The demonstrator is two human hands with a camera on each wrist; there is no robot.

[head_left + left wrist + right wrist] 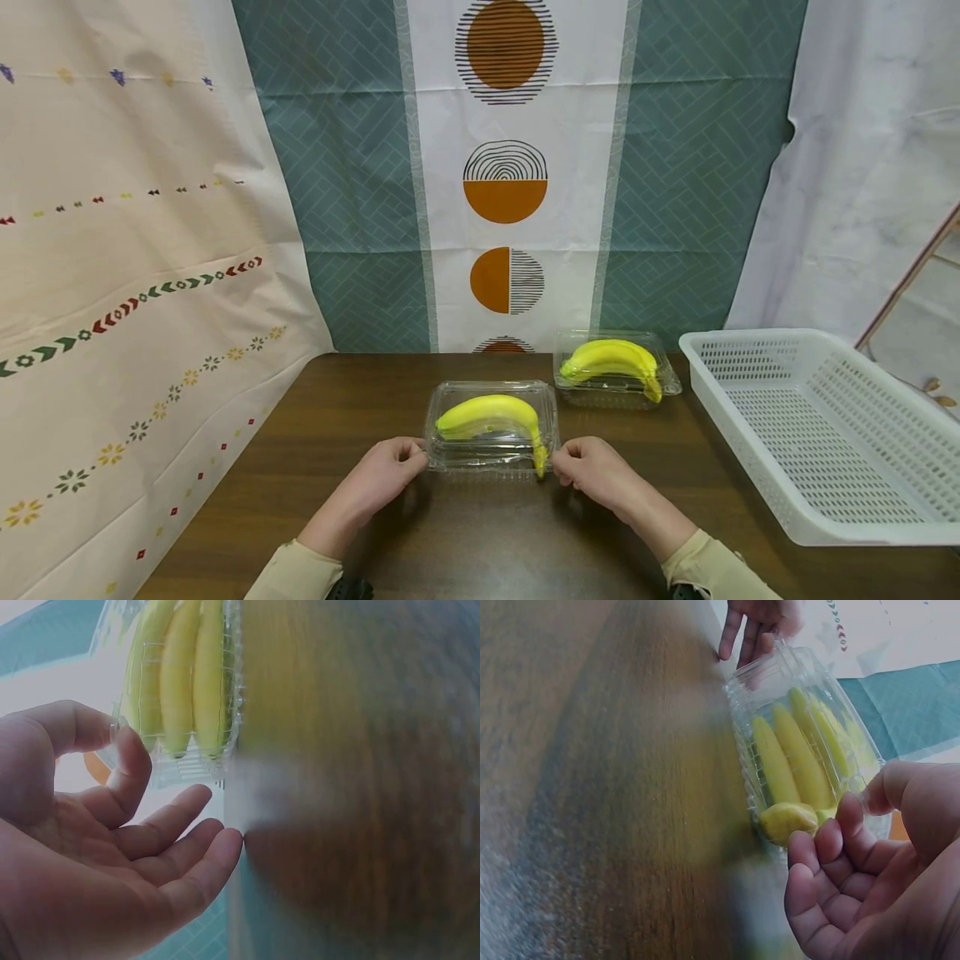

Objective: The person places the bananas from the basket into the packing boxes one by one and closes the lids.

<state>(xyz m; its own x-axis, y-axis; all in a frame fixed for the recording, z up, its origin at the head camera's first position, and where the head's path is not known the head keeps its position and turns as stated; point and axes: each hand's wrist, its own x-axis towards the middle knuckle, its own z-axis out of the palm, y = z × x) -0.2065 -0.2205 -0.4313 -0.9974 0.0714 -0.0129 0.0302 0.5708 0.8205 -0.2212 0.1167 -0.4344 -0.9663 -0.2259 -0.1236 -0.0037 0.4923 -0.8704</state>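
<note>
A clear plastic clamshell box (468, 457) sits on the table in front of me with a bunch of yellow bananas (491, 408) in it. In the left wrist view, several bananas (178, 682) lie side by side behind the clear wall. My left hand (386, 473) pinches the box's near left corner between thumb and index finger, its other fingers spread apart. At the near right corner, my right hand (596, 475) pinches the rim, with its remaining fingers bent. The banana stem end (789, 821) lies close to the right fingers. Whether the lid is fastened I cannot tell.
Another clear box (566, 385) with bananas (615, 358) stands farther back to the right. A white perforated plastic basket (806, 525) occupies the table's right side. Patterned cloths (360, 208) hang behind the dark wooden table (337, 400) and along its left side.
</note>
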